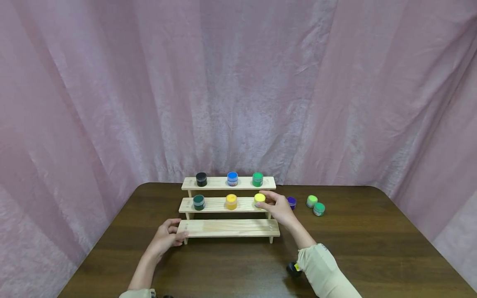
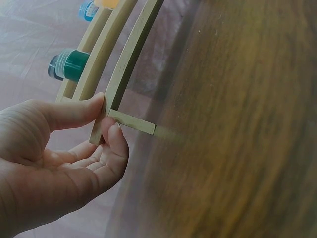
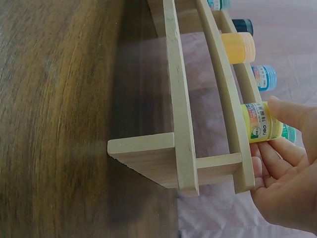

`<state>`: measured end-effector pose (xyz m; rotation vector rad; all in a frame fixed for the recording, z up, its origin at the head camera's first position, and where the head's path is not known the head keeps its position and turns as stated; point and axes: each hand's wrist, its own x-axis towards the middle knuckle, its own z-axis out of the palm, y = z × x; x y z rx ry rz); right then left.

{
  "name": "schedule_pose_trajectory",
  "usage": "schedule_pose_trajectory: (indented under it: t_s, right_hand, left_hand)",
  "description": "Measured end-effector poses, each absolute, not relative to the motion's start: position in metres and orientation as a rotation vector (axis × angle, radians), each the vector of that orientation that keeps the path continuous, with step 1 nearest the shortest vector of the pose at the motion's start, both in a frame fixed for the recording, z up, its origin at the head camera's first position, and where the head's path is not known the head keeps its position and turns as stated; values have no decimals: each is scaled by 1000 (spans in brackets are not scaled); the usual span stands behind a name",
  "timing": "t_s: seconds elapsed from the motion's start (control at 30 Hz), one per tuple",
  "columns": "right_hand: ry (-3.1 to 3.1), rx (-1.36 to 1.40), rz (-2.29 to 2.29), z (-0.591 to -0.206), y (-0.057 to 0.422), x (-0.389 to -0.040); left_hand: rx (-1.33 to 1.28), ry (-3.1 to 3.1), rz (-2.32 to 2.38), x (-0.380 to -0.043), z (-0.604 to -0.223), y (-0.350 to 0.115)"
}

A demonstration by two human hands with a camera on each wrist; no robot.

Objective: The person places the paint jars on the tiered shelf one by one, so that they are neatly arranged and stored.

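A three-step wooden rack (image 1: 229, 227) stands on the table. With thumb and fingers, my left hand (image 1: 166, 238) pinches the left end of its lowest step; the left wrist view shows the thumb on the wooden edge (image 2: 130, 59). At the right end of the middle step, my right hand (image 1: 277, 207) holds a yellow paint jar (image 1: 259, 199), also seen in the right wrist view with its label (image 3: 257, 121) facing out. An orange-yellow jar (image 1: 231, 202) and a dark green jar (image 1: 199, 202) share that step. Black (image 1: 201, 179), blue (image 1: 232, 179) and green (image 1: 257, 179) jars stand on the top step.
Right of the rack, a purple jar (image 1: 292, 203), a light green jar (image 1: 312, 201) and a green jar (image 1: 319, 209) stand on the brown table (image 1: 357, 236). A pink curtain (image 1: 238, 91) hangs behind. A small black object (image 1: 293, 270) is by the right sleeve.
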<state>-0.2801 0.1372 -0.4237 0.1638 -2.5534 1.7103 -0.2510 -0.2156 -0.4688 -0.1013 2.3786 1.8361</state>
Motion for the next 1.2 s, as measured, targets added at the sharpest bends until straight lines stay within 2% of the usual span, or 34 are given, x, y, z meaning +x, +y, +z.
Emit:
schedule_pose_trajectory:
  t_s: [0.67, 1.2]
  right_hand:
    - [-2519, 161, 1764, -422, 139, -275]
    - [-2424, 131, 1800, -419, 166, -269]
  left_hand:
    - [-103, 2365, 1848, -251, -468, -215]
    - [-109, 2370, 1836, -250, -467, -215]
